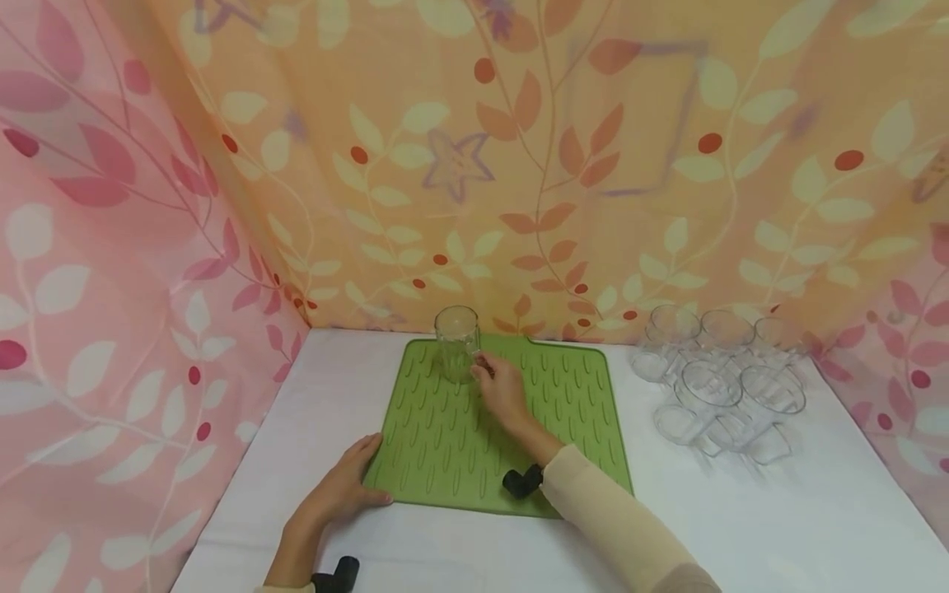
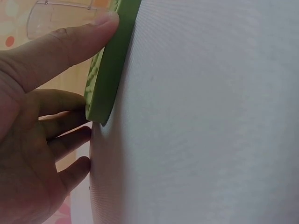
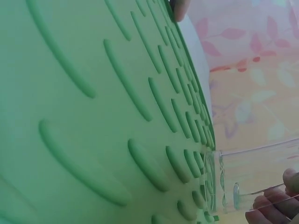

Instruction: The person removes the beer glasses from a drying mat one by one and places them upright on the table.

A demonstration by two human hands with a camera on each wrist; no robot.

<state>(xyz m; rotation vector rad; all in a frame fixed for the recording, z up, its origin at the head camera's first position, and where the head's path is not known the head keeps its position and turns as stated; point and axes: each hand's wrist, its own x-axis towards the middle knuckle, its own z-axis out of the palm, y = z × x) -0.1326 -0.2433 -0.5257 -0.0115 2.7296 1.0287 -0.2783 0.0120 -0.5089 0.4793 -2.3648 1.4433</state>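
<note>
A clear glass mug [image 1: 454, 339] stands upright near the back left of a green ribbed mat [image 1: 571, 412]. My right hand [image 1: 506, 394] grips the mug by its handle, fingers curled around it. In the right wrist view the base of the glass mug [image 3: 214, 179] is at the mat's ribs. My left hand [image 1: 343, 486] rests at the mat's front left corner. Seen from the left wrist, the thumb [image 2: 70, 49] lies along the mat's thick edge [image 2: 114, 70], and the other fingers reach its side and the white cloth, loosely extended.
Several clear glass mugs [image 1: 710, 385] are grouped on the white-covered table [image 1: 830, 494] to the right of the mat. A leaf-patterned orange curtain [image 1: 519, 206] hangs right behind the mat, with pink patterned cloth [image 1: 133, 288] along the left side.
</note>
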